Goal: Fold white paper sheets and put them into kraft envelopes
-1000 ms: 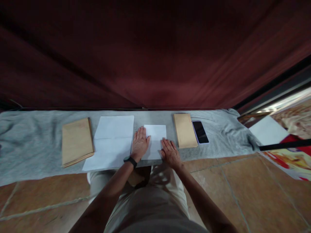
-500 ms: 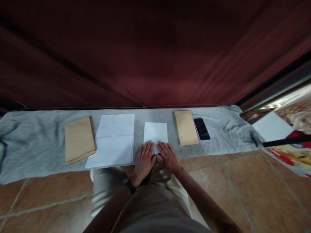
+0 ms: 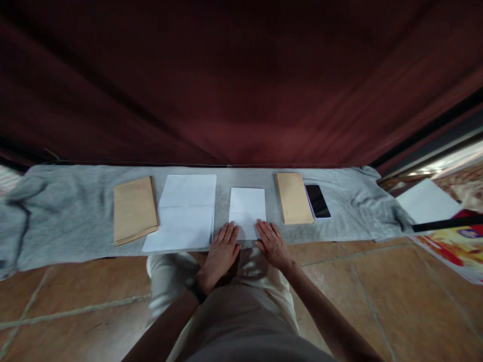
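A grey cloth (image 3: 75, 211) carries everything. Near the middle of its front edge lies a small folded white paper (image 3: 247, 208). Left hand (image 3: 221, 254) and right hand (image 3: 273, 244) lie flat and open at the paper's near corners, gripping nothing. The paper looks light, thin and easily creased; I would lift it by a near corner.
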### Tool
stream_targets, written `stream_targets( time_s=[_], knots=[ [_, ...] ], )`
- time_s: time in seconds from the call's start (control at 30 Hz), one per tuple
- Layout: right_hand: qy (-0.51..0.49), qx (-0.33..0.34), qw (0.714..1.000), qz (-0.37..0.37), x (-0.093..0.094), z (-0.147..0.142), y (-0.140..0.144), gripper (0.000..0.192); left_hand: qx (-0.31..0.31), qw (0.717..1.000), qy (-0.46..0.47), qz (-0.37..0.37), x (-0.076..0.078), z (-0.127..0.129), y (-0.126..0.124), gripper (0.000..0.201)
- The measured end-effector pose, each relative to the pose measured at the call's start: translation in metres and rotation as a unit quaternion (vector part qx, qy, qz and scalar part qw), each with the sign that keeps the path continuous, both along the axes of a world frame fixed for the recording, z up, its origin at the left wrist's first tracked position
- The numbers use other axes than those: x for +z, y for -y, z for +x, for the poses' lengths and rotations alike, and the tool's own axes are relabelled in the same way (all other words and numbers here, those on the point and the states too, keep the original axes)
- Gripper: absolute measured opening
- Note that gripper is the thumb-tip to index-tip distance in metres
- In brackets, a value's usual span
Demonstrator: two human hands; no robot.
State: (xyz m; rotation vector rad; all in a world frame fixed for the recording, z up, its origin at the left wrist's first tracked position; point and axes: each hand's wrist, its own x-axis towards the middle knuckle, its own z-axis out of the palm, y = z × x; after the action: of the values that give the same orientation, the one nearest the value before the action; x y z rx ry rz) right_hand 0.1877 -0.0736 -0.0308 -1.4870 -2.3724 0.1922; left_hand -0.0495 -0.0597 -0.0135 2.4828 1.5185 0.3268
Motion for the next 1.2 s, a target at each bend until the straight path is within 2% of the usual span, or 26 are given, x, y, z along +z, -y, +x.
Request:
stream_targets(
  time_s=[0.27, 0.6, 0.73, 1.0, 1.1, 1.2],
  knots=[
    [0.01, -0.007, 1.0, -0.016, -0.002, -0.005, -0.003, 0.056, -0.038, 0.999, -0.028, -0.018, 0.001, 0.001, -0.01, 0.042],
    [-0.008, -0.012, 1.0, -0.024, -0.003, -0.005, -0.004, 0.054, -0.074, 0.993, -0.088, 0.0, 0.009, 0.005, -0.013, 0.054],
    [-0.018, -0.012, 0.999, -0.033, 0.0, -0.005, -0.005, 0.053, -0.054, 0.994, -0.094, -0.008, 0.012, 0.005, -0.019, 0.052],
    [-0.126, 0.021, 0.991, -0.036, -0.002, 0.012, -0.011, 0.046, -0.055, 0.998, -0.032, 0.009, 0.025, -0.005, -0.012, 0.041],
    [-0.178, 0.023, 0.983, -0.042, -0.004, 0.021, -0.013, 0.041, -0.057, 0.998, 0.011, 0.005, 0.02, -0.011, -0.006, 0.033],
    [-0.217, 0.007, 0.975, -0.046, -0.005, 0.026, -0.014, 0.034, -0.042, 0.996, 0.08, 0.015, 0.009, -0.019, -0.008, 0.027]
  ],
)
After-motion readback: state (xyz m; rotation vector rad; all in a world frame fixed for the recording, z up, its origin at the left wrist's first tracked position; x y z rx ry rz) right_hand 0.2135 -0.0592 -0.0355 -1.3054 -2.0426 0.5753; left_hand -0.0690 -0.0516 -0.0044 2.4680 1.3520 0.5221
